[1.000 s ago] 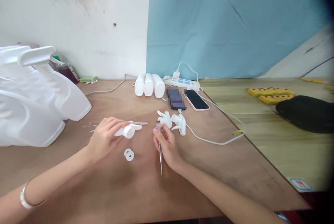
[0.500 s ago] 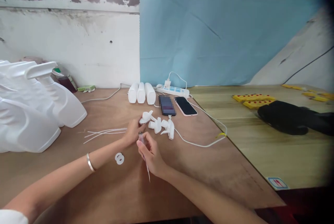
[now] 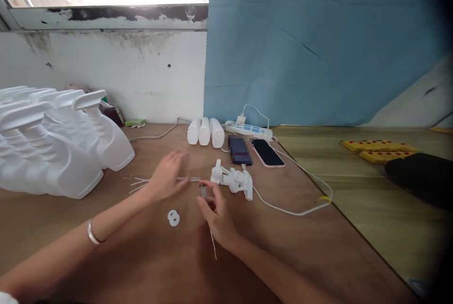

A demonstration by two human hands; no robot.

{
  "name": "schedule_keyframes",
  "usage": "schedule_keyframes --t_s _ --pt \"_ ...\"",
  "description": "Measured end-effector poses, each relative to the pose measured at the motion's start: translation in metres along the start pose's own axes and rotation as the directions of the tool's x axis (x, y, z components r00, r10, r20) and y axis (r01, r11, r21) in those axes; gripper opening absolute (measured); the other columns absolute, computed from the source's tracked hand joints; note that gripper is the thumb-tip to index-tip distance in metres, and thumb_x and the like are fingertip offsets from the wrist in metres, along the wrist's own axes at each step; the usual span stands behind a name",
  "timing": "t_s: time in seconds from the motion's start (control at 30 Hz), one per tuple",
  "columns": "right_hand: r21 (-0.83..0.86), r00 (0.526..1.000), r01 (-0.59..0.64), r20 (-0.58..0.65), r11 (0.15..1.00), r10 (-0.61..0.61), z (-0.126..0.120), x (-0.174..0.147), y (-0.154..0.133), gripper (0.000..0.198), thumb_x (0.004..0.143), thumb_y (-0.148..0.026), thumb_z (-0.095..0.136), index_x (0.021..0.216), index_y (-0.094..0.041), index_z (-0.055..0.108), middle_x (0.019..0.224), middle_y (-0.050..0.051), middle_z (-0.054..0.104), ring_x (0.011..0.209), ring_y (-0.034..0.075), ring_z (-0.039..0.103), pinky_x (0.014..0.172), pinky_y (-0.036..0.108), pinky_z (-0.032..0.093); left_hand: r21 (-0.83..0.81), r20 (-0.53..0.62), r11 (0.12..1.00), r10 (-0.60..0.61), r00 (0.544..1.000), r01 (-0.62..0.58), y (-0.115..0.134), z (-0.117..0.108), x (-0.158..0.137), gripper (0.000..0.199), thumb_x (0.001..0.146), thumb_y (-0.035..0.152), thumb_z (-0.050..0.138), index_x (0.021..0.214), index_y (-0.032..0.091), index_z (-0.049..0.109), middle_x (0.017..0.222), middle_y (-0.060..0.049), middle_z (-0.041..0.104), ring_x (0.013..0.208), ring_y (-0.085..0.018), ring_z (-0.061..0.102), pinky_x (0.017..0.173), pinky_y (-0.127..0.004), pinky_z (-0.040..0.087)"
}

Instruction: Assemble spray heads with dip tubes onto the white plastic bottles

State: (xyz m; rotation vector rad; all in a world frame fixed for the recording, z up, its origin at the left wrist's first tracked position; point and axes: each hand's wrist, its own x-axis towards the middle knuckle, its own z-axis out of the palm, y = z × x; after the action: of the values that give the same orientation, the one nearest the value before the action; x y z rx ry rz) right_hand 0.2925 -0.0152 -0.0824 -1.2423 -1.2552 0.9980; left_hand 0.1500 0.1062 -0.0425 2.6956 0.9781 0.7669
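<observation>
My left hand (image 3: 168, 176) hovers above thin white tubes (image 3: 191, 179), motion-blurred, with its thumb apart from the fingers and nothing visible in it. My right hand (image 3: 221, 216) is closed around a small clear-bodied cylinder with a metal-coloured end (image 3: 203, 191). A thin white shaft (image 3: 213, 245) sticks out below that hand; whether it joins the cylinder is hidden by the fingers. Just beyond the right hand, several white trigger spray heads (image 3: 233, 180) lie bunched together. White flat rings (image 3: 173, 218) overlap on the brown table (image 3: 148, 257), nearer me than the tubes.
White spray bottles (image 3: 81, 148) are stacked at the left. Three white bottles (image 3: 204, 131) lie by the wall beside a power strip (image 3: 249, 130). Two phones, one dark (image 3: 239, 150) and one pink-edged (image 3: 268, 153), lie nearby. A white cable (image 3: 293, 212) curves along the right.
My left hand has let go of a spray head and moved back left, opening. The right hand keeps hold of the clear cylinder. The whole view has shifted a little.
</observation>
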Motion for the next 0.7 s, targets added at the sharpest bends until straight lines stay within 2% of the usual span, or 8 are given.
schedule_keyframes --t_s 0.07,0.13,0.2,0.27,0.37,0.43,0.57,0.7 --pt "-0.204 1.0 -0.011 0.003 0.979 0.012 -0.002 0.003 -0.002 0.032 0.083 -0.026 0.044 0.115 -0.021 0.045 0.05 -0.009 0.032 0.043 0.008 0.028 0.043 0.02 0.02 0.215 -0.203 0.975 -0.006 0.979 0.051 -0.022 -0.038 0.005 0.055 0.077 0.027 0.049 0.127 0.011 0.036 0.133 -0.017 0.039 0.13 -0.03 0.025 0.105 -0.049 0.021" --pt "-0.468 1.0 -0.011 0.011 0.884 0.018 -0.003 0.005 -0.003 0.035 0.081 -0.023 0.045 0.116 -0.019 0.05 0.051 -0.007 0.041 0.045 0.011 0.038 0.046 0.021 0.025 0.445 -0.457 0.868 0.007 0.889 0.222 -0.044 -0.079 0.013 0.057 0.077 0.028 0.051 0.129 0.01 0.035 0.139 -0.016 0.03 0.132 -0.032 0.017 0.105 -0.049 0.019" --pt "-0.677 0.999 0.006 0.032 0.736 0.021 -0.003 0.007 -0.004 0.038 0.081 -0.021 0.045 0.118 -0.018 0.051 0.058 -0.002 0.054 0.052 0.015 0.051 0.051 0.024 0.03 0.517 -0.598 0.769 0.011 0.801 0.376 -0.065 -0.115 0.02 0.064 0.076 0.028 0.052 0.133 0.008 0.028 0.143 -0.016 0.021 0.133 -0.032 0.01 0.105 -0.053 0.013" --pt "-0.788 0.998 0.028 0.054 0.615 0.023 -0.001 0.006 -0.004 0.041 0.082 -0.021 0.043 0.123 -0.017 0.048 0.072 0.005 0.065 0.064 0.021 0.06 0.057 0.027 0.036 0.526 -0.652 0.716 -0.006 0.758 0.458 -0.081 -0.14 0.024 0.069 0.076 0.031 0.053 0.132 0.001 0.026 0.142 -0.018 0.022 0.133 -0.032 0.009 0.104 -0.056 0.009" --pt "-0.863 0.996 0.039 0.076 0.504 0.052 0.003 0.004 -0.006 0.045 0.084 -0.022 0.04 0.129 -0.013 0.041 0.088 0.011 0.068 0.077 0.027 0.064 0.063 0.032 0.041 0.548 -0.633 0.645 -0.096 0.768 0.532 -0.09 -0.157 0.025 0.061 0.076 0.032 0.053 0.123 -0.004 0.038 0.129 -0.021 0.042 0.126 -0.032 0.027 0.104 -0.057 0.006" --pt "-0.885 0.995 0.039 0.079 0.465 0.066 0.005 0.002 -0.007 0.049 0.085 -0.023 0.039 0.132 -0.01 0.035 0.093 0.013 0.067 0.079 0.029 0.064 0.064 0.035 0.043 0.549 -0.607 0.627 -0.157 0.779 0.553 -0.082 -0.158 0.023 0.05 0.079 0.031 0.051 0.118 0.0 0.047 0.117 -0.018 0.052 0.112 -0.03 0.045 0.102 -0.054 0.018" --pt "-0.854 0.999 0.04 0.051 0.518 0.008 0.006 0.001 -0.007 0.053 0.088 -0.031 0.038 0.135 -0.009 0.028 0.104 0.017 0.063 0.082 0.03 0.063 0.068 0.04 0.046 0.449 -0.604 0.769 -0.114 0.789 0.455 -0.036 -0.16 0.015 0.04 0.079 0.037 0.054 0.113 0.015 0.057 0.106 -0.01 0.059 0.09 -0.023 0.055 0.08 -0.037 0.043" --pt "-0.53 0.993 0.121 0.067 0.84 -0.1 0.005 0.0 -0.007 0.067 0.083 -0.04 0.05 0.138 -0.018 0.018 0.117 0.015 0.054 0.095 0.026 0.057 0.078 0.041 0.046 0.07 -0.788 0.984 -0.046 0.614 0.163 0.011 -0.164 0.007 0.041 0.065 0.033 0.071 0.102 0.018 0.063 0.09 0.0 0.063 0.074 -0.013 0.055 0.067 -0.025 0.045"
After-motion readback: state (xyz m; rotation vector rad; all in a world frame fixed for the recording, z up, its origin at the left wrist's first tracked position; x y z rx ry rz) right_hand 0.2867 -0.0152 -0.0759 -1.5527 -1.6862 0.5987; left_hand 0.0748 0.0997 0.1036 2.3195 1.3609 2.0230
